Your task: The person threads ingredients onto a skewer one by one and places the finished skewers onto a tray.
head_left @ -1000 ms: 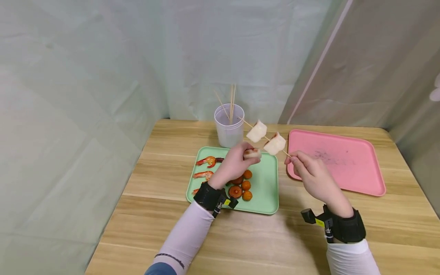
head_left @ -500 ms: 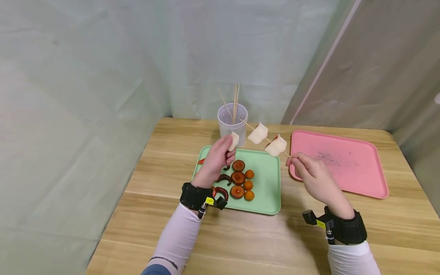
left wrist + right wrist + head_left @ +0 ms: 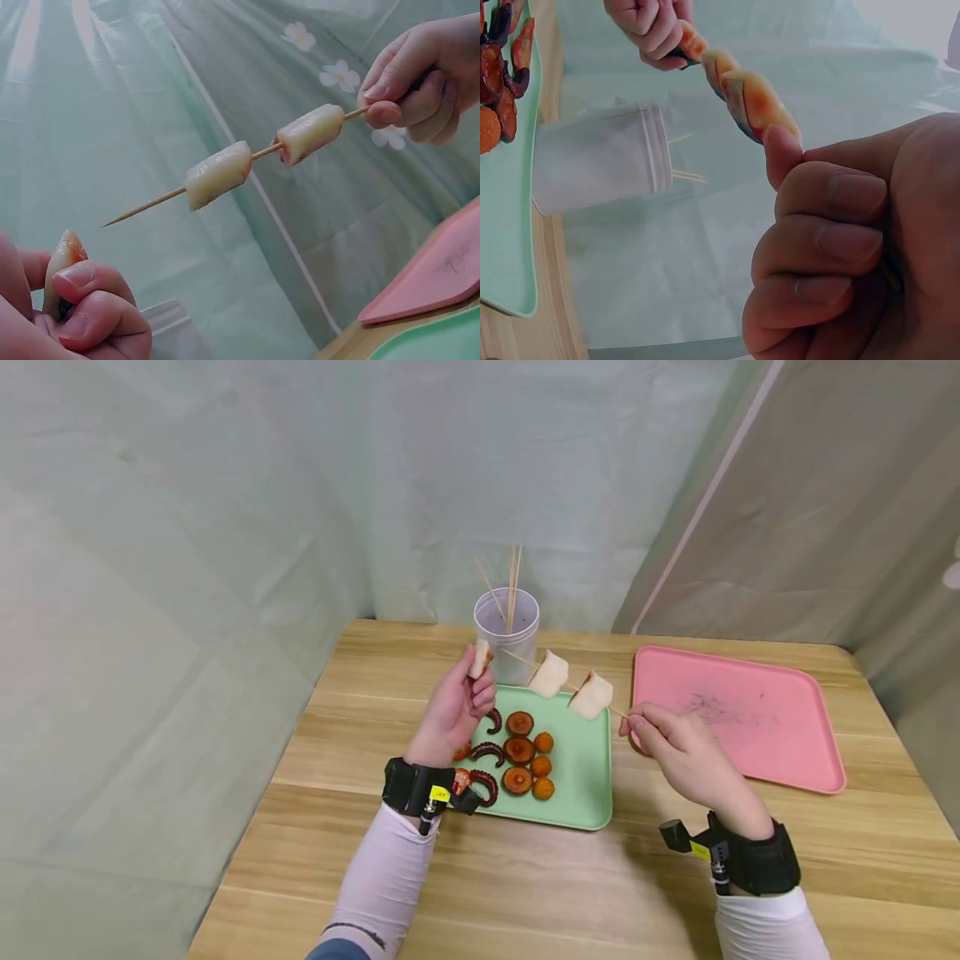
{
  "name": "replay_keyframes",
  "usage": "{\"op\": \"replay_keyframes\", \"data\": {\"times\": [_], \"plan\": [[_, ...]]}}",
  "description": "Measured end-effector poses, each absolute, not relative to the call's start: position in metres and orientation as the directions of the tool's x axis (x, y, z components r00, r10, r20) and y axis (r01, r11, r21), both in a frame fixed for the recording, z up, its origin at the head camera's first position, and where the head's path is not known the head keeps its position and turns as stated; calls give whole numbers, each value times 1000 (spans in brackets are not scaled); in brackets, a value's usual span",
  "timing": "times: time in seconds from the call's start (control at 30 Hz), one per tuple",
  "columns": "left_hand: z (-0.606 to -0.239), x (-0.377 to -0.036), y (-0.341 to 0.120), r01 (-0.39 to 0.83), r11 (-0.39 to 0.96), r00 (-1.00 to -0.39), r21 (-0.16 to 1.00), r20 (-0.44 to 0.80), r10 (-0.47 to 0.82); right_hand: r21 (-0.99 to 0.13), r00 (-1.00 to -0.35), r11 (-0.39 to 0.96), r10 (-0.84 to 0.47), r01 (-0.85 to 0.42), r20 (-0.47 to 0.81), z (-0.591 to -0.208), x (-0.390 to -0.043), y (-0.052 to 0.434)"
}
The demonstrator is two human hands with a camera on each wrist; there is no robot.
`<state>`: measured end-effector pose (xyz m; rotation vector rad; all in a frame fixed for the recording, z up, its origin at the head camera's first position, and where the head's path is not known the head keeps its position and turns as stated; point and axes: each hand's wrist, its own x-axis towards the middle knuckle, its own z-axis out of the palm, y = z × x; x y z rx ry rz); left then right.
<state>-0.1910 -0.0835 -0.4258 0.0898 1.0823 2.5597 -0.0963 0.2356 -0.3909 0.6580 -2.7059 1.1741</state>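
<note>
Left hand (image 3: 450, 714) pinches a loose white chunk (image 3: 481, 660), fish cake maybe, hard to tell. Cup (image 3: 600, 161) of sticks (image 3: 513, 589) behind green tray (image 3: 581, 777); tray holds tentacles (image 3: 489, 747), mushrooms (image 3: 518, 750), orange balls (image 3: 542, 766). Skewer (image 3: 146, 206) in midair, two white pieces (image 3: 591, 696) threaded, tip near the chunk but not touching; right hand (image 3: 678, 756) grips its other end. Pink tray (image 3: 795, 752) beyond, far right. Hands apart.

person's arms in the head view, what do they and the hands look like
The left hand and right hand are ungloved. The wide black left wrist strap and matching right wrist strap each carry a small black device with a yellow label. The whitish, close-fitting left sleeve resembles the right sleeve; a thin dark line crosses the left one near blue fabric.
</note>
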Motion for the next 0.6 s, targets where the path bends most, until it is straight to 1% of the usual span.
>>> {"op": "replay_keyframes", "data": {"times": [0.27, 0.6], "plan": [[-424, -190, -85, -285, -645, -942, 710, -81, 327, -644, -885, 609, -364, -463, 291, -393, -96, 234], [-423, -188, -85, -260, -627, -948, 734, -71, 310, -659, -887, 601, -377, -453, 265, -393, -97, 231]]}}
